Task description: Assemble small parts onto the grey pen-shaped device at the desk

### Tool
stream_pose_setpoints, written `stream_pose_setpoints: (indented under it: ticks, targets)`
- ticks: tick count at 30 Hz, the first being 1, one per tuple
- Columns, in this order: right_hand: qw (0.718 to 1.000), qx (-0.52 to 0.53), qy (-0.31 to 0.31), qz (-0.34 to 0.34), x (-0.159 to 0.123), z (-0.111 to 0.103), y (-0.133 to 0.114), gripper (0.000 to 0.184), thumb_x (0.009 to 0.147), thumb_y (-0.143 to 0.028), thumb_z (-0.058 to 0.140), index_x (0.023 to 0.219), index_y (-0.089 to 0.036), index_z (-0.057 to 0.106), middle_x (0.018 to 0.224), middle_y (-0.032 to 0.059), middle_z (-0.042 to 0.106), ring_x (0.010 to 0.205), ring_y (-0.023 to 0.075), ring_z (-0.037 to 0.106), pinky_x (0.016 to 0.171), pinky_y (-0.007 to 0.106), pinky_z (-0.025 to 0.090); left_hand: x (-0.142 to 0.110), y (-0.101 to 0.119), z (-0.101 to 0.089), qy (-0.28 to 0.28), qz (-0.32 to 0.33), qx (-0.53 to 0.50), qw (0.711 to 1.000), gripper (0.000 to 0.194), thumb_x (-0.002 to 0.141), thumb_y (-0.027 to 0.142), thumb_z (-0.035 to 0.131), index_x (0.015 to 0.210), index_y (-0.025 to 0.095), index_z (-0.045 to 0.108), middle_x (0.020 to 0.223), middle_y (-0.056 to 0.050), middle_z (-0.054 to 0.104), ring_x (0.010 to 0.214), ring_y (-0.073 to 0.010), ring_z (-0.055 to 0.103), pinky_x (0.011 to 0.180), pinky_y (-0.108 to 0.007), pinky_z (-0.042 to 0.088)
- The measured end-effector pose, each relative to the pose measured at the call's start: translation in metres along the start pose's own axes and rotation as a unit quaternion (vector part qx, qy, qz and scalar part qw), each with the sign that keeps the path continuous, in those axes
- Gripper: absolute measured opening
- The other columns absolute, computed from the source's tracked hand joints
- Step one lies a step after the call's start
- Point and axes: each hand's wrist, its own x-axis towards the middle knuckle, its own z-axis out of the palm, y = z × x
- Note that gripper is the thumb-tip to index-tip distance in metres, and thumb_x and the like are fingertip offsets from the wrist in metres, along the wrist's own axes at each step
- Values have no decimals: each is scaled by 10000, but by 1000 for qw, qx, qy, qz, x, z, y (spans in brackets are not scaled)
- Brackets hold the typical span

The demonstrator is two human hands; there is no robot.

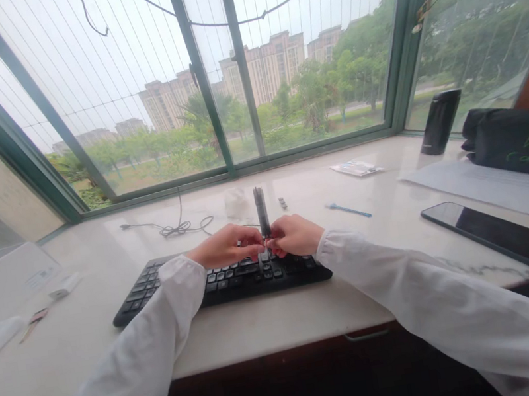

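A black keyboard [229, 290] lies on the white table, with both my hands over its right half. Above the keys stands a slim dark tool [261, 212], upright, its lower end partly hidden by my fingers. My right hand [295, 234] is closed in a pinch around the lower part of this tool. From the other side, my left hand [229, 245] brings its thumb and fingers together at the same low end; what they pinch is too small to make out. Just behind the tool lie a few small loose grey pieces [283, 203], apparently keycaps.
A coiled cable [181, 228] and a whitish lump [237, 204] lie behind the keyboard. To the right are a blue stick [348, 210], a flat packet [356, 169], a phone [501, 234], paper [508, 186], a black bottle [441, 123] and a dark pouch [521, 140]. A white box [2, 286] stands left.
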Motion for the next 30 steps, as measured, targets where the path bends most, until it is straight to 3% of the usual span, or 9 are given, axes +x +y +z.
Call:
stream_pose_setpoints:
  ticks: [8,14,20,26,30]
  targets:
    - [993,106,-26,33,4,1,8,77,811,-149,583,734,-140,587,694,59,704,631,167,688,624,261,580,3,-8,7,22,3,-16,1000,310,887,418,528,869,129,637,686,-6,630,624,-88,504,578,-188,373]
    - [999,37,-4,9,1,6,10,92,831,-212,578,761,-154,594,726,59,719,642,162,697,595,229,555,3,-4,6,20,12,-11,1000,291,857,406,577,831,127,654,676,-7,631,607,-82,508,554,-181,367]
    - [999,-49,-1,-20,-9,-7,1,150,802,-282,616,785,-146,678,706,37,712,615,157,683,571,218,507,5,-6,10,18,0,6,1000,240,842,358,600,897,143,691,714,-18,676,636,-97,564,579,-185,393]
    - [992,-72,-54,-83,-15,-23,-2,225,749,-232,627,945,-147,696,698,16,712,696,164,671,608,215,472,6,-8,11,23,6,7,1000,199,833,306,600,913,152,697,722,-12,688,652,-103,593,611,-184,416]
    - [994,-44,-44,-95,-18,-25,-6,356,801,-386,622,1058,-140,630,718,33,719,671,161,668,603,221,463,6,-5,10,27,4,24,999,171,820,267,598,883,151,705,736,-12,688,658,-103,587,602,-181,403]
